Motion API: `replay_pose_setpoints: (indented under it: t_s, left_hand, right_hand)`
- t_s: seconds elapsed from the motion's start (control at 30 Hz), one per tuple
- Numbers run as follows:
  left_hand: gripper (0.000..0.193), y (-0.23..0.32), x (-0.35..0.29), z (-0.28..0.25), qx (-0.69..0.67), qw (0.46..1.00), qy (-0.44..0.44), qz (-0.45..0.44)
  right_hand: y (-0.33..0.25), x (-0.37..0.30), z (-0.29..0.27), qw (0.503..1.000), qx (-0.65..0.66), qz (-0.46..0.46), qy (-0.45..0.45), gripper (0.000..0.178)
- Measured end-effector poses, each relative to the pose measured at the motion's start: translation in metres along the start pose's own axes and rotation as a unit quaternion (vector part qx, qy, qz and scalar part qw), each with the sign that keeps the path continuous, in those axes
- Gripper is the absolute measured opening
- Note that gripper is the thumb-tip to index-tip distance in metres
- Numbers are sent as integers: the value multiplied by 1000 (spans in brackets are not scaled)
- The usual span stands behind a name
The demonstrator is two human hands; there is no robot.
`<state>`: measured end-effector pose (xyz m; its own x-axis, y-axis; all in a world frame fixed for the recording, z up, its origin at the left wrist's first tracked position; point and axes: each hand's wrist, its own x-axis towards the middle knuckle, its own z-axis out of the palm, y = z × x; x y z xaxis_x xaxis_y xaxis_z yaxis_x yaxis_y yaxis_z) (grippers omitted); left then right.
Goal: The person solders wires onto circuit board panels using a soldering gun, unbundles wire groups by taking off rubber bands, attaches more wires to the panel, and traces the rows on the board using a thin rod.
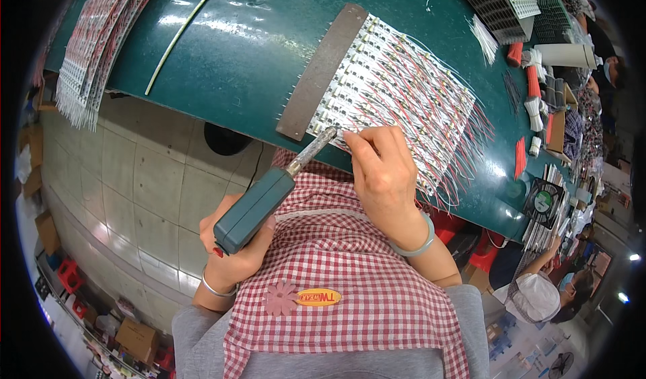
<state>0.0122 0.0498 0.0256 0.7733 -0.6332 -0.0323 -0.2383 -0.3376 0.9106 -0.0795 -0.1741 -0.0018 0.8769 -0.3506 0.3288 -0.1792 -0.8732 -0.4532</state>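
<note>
My left hand (235, 266) is wrapped around the dark green body of a soldering iron (252, 209). Its metal barrel slants up and to the right, and the tip meets the near corner of a panel of white circuit boards (390, 93). Rows of thin red and white wires trail off the panel to the right. At that same corner, just right of the tip, the fingers of my right hand (385, 177) are pinched together; whatever they hold is too small to make out. A brown strip (323, 73) lies along the panel's left edge.
The green table (222, 69) carries another stack of wired boards (101, 42) at far left and a pale yellow cord (185, 29). Wire bundles (533, 99) and a stack of boards (498, 2) lie to the right. A co-worker in a white cap (531, 297) sits at right.
</note>
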Motion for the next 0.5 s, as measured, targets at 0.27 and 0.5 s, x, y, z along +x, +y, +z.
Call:
replay_pose_setpoints:
  t_s: [0.27, 0.5]
  left_hand:
    - [22, 2, 3, 0, 1, 1000, 0, 9]
    - [20, 3, 4, 0, 20, 1000, -8, 13]
  right_hand:
    - [2, 0, 1, 999, -15, -29, -4, 31]
    - [4, -1, 3, 999, -8, -36, 3, 31]
